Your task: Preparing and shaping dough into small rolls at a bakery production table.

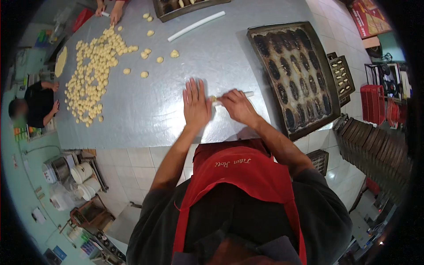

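My left hand [197,104] lies flat on the steel table, fingers stretched out and nearly together. Beside its thumb edge is a small piece of dough [213,99], partly covered by the hands. My right hand [239,106] is closed, its fingers curled down over a thin white rolling pin [248,94]. One end of the pin shows past the knuckles and the other comes out near the dough. How firmly the fingers grip the pin is hidden under the hand.
Many dough balls [95,66] cover the table's left. Another white rod [196,26] lies farther back. A large dark baking tray [276,84] sits at the right edge; another tray [165,17] is at the back. A person's hands [115,14] work at the far left; another person [37,101] stands left.
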The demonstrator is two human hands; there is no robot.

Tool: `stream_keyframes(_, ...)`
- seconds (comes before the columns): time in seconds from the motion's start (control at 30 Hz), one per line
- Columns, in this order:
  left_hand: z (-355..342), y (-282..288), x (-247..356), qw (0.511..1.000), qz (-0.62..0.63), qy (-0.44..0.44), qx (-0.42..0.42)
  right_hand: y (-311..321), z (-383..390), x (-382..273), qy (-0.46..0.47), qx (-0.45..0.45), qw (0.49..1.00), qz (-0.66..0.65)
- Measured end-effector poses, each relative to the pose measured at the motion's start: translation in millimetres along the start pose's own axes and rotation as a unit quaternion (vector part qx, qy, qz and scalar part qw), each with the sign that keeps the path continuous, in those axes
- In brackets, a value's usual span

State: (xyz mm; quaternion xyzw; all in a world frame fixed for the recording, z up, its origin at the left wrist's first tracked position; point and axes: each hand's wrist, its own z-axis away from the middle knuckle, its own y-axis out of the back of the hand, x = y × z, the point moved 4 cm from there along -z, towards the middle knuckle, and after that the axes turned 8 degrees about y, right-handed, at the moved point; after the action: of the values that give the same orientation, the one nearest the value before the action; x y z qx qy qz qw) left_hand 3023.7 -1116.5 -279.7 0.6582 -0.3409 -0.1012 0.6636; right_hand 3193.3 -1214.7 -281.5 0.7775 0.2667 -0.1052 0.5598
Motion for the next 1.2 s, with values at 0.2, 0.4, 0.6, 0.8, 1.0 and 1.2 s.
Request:
stream_keyframes(0.2, -43.4, -3.7, -10.4, 0.998, -0.039, 0.007, 0.049, -8.2, -22.6, 12.1, -0.076, 0.022, 0.997, -0.004)
stream_keyframes(0.4, 71.7, -2.7, 8.6, 0.991, 0.026, -0.087, -0.1, -20.9, 38.3, 3.7, -0.169, 0.0, 0.983, -0.068)
stream_keyframes(0.6, 44.4, -5.1, 12.5, 0.98, 0.129, 0.041, -0.144, 2.6, -5.7, 18.0, -0.21, 0.041, 0.971, 0.109)
stream_keyframes(0.8, 63.0, -12.1, 5.5, 0.996, 0.085, -0.038, 0.007, -25.2, 8.0, -49.4, 0.011, 0.014, 0.995, 0.099)
stream_keyframes(1.0, 78.2, 16.6, -1.1, 0.992, 0.084, -0.089, -0.016, -39.3, -48.7, -41.6, -0.1, -0.138, 0.978, 0.117)
stream_keyframes(1.2, 31.4, 46.7, -120.3, 0.975, 0.19, 0.074, 0.087, -77.6, -42.6, -71.6, -0.086, -0.163, 0.98, 0.071)
